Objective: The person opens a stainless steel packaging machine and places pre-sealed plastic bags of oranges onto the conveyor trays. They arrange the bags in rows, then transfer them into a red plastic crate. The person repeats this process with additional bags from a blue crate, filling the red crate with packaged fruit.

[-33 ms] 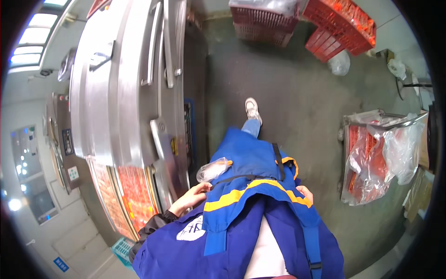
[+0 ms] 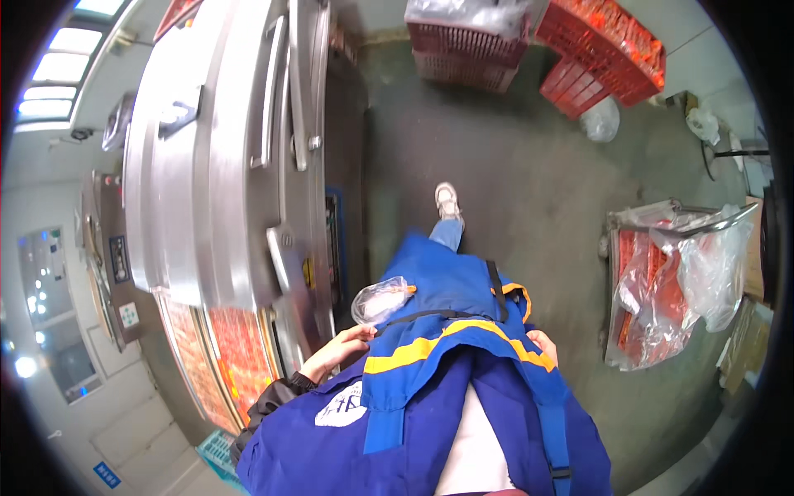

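A blue apron (image 2: 451,277) with a yellow-orange band hangs at my waist, its upper part folded down over a darker blue garment (image 2: 289,430). At its left side my left hand (image 2: 341,350) is closed, its fingertips pinching the apron's edge by a thin black strap (image 2: 430,314). On the opposite side my right hand (image 2: 543,345) curls against the apron's edge, and the cloth hides part of its fingers. A clear plastic bag (image 2: 382,301) sticks out of the apron's front left, near my left fingertips. My shoe (image 2: 447,198) shows ahead on the floor.
Close on my left stands a large steel machine (image 2: 223,149) with reddish food in trays (image 2: 240,347) at its near end. Red crates (image 2: 600,50) and a maroon crate stack (image 2: 467,50) stand ahead. A cart (image 2: 612,289) with plastic-covered red crates is at right.
The view has shifted slightly; my shoe shows a little lower and the crates ahead a little to the left. Both hands keep their places at the apron.
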{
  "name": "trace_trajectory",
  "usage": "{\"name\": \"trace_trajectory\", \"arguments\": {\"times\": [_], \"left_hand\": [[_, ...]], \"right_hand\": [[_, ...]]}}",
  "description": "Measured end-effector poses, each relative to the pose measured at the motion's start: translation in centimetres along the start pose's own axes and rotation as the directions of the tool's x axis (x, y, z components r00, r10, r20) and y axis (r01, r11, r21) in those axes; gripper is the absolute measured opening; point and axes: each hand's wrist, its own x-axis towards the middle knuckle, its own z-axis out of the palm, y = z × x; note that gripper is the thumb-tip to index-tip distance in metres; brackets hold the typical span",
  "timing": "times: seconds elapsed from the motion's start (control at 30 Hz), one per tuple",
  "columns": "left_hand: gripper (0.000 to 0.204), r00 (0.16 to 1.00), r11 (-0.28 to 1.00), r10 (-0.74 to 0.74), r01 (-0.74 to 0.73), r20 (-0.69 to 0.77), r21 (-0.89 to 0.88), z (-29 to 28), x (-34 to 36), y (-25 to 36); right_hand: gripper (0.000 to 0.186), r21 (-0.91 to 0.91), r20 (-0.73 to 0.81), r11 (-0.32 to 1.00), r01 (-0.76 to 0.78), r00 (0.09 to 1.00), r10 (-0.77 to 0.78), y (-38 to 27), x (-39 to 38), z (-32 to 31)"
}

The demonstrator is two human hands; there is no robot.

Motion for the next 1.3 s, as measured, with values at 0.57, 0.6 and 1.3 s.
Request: {"name": "trace_trajectory", "arguments": {"times": [0.57, 0.6, 1.3], "left_hand": [[0.026, 0.881, 0.872, 0.272, -0.396, 0.386, 0.288, 4.9, 10.8, 37.3], [0.029, 0.853, 0.857, 0.259, -0.42, 0.454, 0.3, 5.4, 11.4, 39.2], [0.022, 0.864, 0.8, 0.474, -0.341, -0.172, 0.494, 14.3, 30.5, 59.0]], "right_hand": [[0.025, -0.597, 0.012, 0.729, 0.336, 0.912, -0.41, -33.9, 10.5, 4.6], [0.025, -0.697, 0.106, 0.613, 0.373, 0.899, -0.426, -36.0, 11.0, 4.2], [0.025, -0.281, 0.898, -0.217, 0.935, 0.176, -0.403, -63.8, 37.9, 20.1]]}}
